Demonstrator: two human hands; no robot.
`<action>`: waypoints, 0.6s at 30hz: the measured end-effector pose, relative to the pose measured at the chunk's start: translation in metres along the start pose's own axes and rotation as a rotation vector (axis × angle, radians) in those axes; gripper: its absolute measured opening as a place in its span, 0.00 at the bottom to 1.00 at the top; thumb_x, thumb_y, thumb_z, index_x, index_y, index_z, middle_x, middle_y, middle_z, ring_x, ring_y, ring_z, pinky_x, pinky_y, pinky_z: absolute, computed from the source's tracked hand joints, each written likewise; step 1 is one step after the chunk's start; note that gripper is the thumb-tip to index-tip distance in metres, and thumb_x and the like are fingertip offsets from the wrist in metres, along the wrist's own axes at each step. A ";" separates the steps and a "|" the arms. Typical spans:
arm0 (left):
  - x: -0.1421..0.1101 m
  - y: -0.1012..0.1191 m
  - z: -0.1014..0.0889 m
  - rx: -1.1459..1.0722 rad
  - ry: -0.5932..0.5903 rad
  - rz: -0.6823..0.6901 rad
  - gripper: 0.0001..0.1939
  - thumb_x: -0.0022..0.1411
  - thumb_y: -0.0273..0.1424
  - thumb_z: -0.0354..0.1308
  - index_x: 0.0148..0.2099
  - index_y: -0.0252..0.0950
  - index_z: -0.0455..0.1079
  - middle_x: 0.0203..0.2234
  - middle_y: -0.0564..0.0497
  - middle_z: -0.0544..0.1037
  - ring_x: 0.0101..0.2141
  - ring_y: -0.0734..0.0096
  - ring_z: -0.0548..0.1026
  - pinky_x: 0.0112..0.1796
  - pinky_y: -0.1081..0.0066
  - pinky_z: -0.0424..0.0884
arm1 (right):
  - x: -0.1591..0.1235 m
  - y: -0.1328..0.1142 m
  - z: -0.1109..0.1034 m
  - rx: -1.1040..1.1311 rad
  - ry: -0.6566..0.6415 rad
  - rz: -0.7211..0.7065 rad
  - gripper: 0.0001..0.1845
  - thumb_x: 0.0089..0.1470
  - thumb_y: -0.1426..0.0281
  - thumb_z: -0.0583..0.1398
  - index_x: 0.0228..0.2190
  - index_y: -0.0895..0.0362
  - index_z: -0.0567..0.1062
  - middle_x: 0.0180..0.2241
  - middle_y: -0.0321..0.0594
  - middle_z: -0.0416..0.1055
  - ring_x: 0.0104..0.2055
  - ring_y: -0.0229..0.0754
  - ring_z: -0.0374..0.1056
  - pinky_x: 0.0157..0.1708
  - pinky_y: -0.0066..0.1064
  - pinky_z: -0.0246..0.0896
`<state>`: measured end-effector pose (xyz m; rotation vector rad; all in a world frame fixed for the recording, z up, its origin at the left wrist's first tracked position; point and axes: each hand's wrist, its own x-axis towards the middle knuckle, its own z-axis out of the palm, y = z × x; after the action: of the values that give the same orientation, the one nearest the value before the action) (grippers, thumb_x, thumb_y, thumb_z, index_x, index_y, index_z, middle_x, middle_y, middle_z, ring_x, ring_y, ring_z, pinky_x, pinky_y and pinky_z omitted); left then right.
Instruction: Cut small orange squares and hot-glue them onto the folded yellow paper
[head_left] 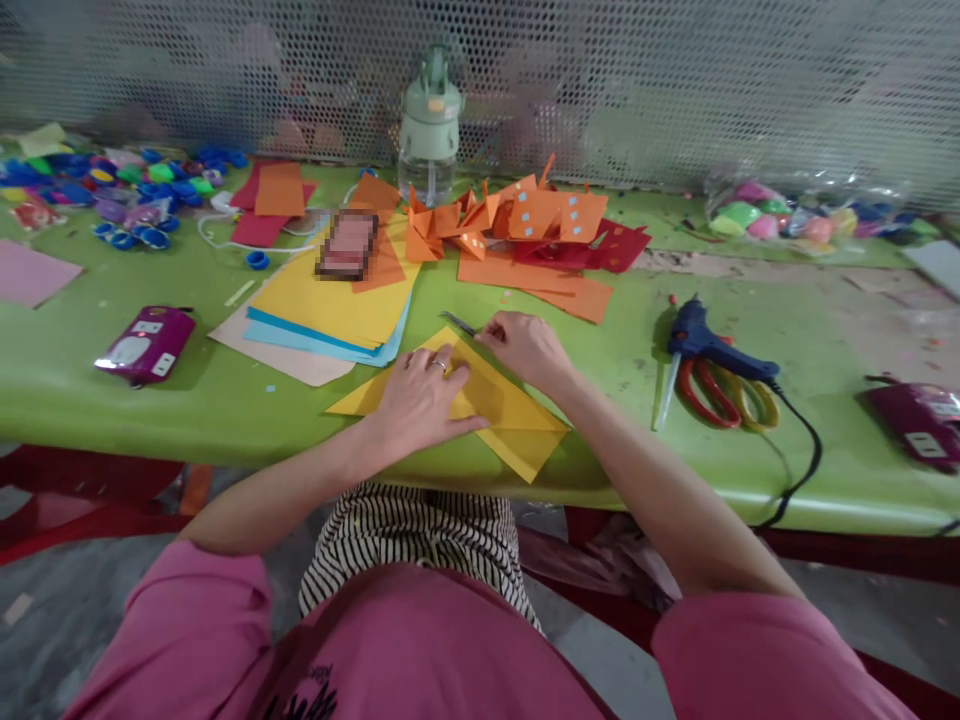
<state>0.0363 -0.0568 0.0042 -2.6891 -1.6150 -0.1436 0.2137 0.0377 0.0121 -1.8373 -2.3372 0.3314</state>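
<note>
A folded sheet of yellow paper (510, 410) lies near the table's front edge, its corners pointing to the left, right and front. My left hand (424, 395), with a ring on one finger, rests flat on it with fingers spread. My right hand (521, 345) is closed at the sheet's far right edge. From its fingers a slim, pointed metal tool (457, 323) sticks out to the left, beyond the paper's upper corner. My fingers cover the tool's other end, so its exact kind does not show.
Behind my left hand lie stacked yellow and blue sheets (330, 310) with a phone (347, 245) on top. Orange folded papers (487, 220) and a bottle (430, 130) stand farther back. A blue glue gun (712, 345) and scissors (709, 395) lie right; a purple power strip (146, 345) lies left.
</note>
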 end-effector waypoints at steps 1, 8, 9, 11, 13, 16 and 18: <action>0.000 0.000 0.001 -0.002 0.006 -0.001 0.38 0.63 0.58 0.51 0.61 0.33 0.68 0.62 0.35 0.68 0.53 0.47 0.71 0.52 0.54 0.67 | 0.002 0.006 -0.002 -0.022 0.005 0.029 0.10 0.59 0.64 0.59 0.33 0.56 0.79 0.33 0.43 0.79 0.34 0.45 0.72 0.30 0.31 0.57; 0.004 -0.001 0.001 -0.018 -0.019 -0.007 0.39 0.65 0.58 0.48 0.63 0.31 0.66 0.63 0.33 0.66 0.58 0.46 0.69 0.56 0.54 0.65 | -0.019 0.047 -0.030 -0.115 0.096 0.132 0.12 0.60 0.70 0.55 0.38 0.57 0.79 0.41 0.51 0.79 0.39 0.51 0.73 0.35 0.36 0.62; 0.004 -0.001 0.000 -0.026 -0.028 -0.002 0.41 0.65 0.59 0.47 0.64 0.31 0.64 0.64 0.32 0.64 0.60 0.45 0.68 0.57 0.53 0.64 | -0.030 0.047 -0.032 -0.115 0.109 0.110 0.13 0.61 0.69 0.55 0.40 0.57 0.78 0.43 0.52 0.78 0.41 0.51 0.73 0.36 0.37 0.63; 0.000 -0.004 -0.002 -0.046 -0.033 0.025 0.44 0.62 0.60 0.49 0.67 0.31 0.61 0.67 0.32 0.60 0.64 0.44 0.64 0.60 0.52 0.62 | -0.057 0.042 -0.029 -0.081 0.131 0.006 0.15 0.62 0.63 0.55 0.44 0.57 0.77 0.44 0.51 0.78 0.43 0.52 0.73 0.38 0.39 0.65; -0.007 -0.008 -0.003 -0.057 -0.012 0.065 0.47 0.59 0.61 0.54 0.69 0.33 0.58 0.68 0.34 0.59 0.66 0.44 0.60 0.62 0.50 0.59 | -0.087 0.035 -0.019 -0.022 0.112 -0.147 0.21 0.63 0.56 0.56 0.47 0.58 0.76 0.42 0.50 0.78 0.42 0.52 0.74 0.39 0.40 0.68; -0.023 -0.019 -0.001 -0.054 0.031 0.113 0.42 0.60 0.57 0.57 0.66 0.34 0.63 0.64 0.37 0.66 0.63 0.47 0.66 0.61 0.52 0.63 | -0.128 0.030 0.002 -0.048 0.218 -0.362 0.32 0.61 0.49 0.56 0.55 0.60 0.71 0.52 0.55 0.74 0.52 0.55 0.71 0.49 0.45 0.67; -0.034 -0.025 0.002 -0.037 0.076 0.144 0.34 0.65 0.53 0.55 0.61 0.32 0.67 0.60 0.39 0.72 0.59 0.53 0.72 0.58 0.57 0.68 | -0.148 0.032 0.015 -0.103 0.267 -0.517 0.34 0.60 0.49 0.58 0.58 0.60 0.69 0.56 0.55 0.72 0.56 0.55 0.69 0.52 0.46 0.66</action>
<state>-0.0018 -0.0744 -0.0017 -2.7779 -1.4076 -0.2738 0.2748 -0.0999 -0.0082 -1.1521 -2.5475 -0.0956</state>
